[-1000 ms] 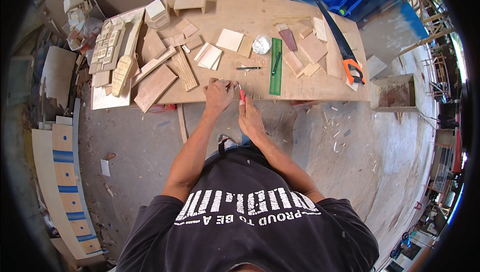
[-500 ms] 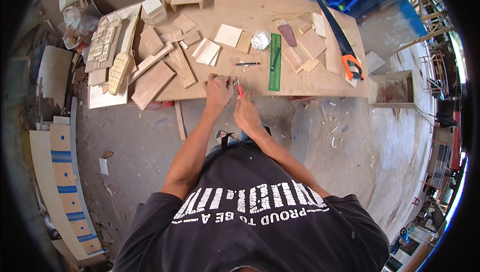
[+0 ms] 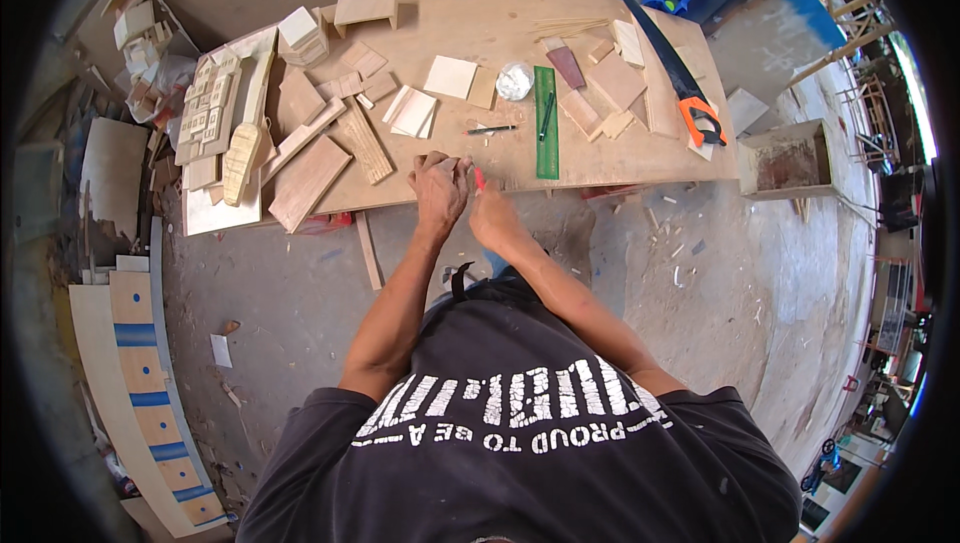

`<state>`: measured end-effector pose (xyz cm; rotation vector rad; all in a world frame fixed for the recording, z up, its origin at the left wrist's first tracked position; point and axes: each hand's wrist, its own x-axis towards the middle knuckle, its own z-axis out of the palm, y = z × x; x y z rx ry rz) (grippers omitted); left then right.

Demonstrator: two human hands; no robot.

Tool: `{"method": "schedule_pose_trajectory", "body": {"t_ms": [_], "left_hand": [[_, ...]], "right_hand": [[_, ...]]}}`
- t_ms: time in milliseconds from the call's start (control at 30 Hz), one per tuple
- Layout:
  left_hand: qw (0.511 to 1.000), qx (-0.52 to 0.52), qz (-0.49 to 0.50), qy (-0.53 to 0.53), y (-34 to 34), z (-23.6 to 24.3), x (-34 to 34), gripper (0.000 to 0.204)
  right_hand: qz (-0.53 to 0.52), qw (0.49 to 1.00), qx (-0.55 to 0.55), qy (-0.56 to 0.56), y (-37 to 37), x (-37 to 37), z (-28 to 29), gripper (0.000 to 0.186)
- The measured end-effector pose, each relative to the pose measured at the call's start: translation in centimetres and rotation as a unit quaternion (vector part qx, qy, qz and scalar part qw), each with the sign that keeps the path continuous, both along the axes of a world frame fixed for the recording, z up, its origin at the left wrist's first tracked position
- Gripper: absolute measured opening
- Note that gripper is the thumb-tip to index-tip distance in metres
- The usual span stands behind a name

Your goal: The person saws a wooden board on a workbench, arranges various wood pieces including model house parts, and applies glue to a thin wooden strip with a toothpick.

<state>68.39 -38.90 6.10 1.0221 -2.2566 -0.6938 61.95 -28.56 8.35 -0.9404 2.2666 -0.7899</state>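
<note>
We see right hand point(image 3: 496, 220) gripping red-handled tool point(image 3: 479, 179); left hand point(image 3: 438, 189) curled beside it (can't tell what's pinched, if anything).

Wooden tabletop point(image 3: 455, 18) with wood pieces point(image 3: 311, 183), handsaw point(image 3: 672, 71), green ruler point(image 3: 545, 151)

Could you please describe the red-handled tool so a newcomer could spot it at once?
Start at the wooden table and find the middle of its near edge. There the person's right grip holds the tool, whose red handle sets it apart from the green ruler and dark pencil beyond.
</note>
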Motion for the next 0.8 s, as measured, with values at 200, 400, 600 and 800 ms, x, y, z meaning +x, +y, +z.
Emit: {"method": "schedule_pose_trajectory", "body": {"t_ms": [200,400,600,800], "left_hand": [[1.000,0.012,0.001,-0.003,-0.2,0.0,0.1,0.027],[1.000,0.024,0.008,-0.013,-0.1,0.2,-0.6,0.028],[0.998,0.035,0.023,-0.042,-0.8,-0.8,0.1,0.026],[0.999,0.038,0.013,-0.036,-1.1,-0.4,-0.4,0.028]], "right_hand": [[0.009,1.000,0.002,-0.002,0.3,0.1,-0.4,0.026],[-0.015,1.000,-0.021,0.012,0.9,-0.1,-1.7,0.025],[-0.092,0.990,-0.111,0.006,1.9,-0.3,-0.5,0.026],[-0.040,0.996,-0.084,0.004,1.8,0.6,-2.5,0.026]]}}
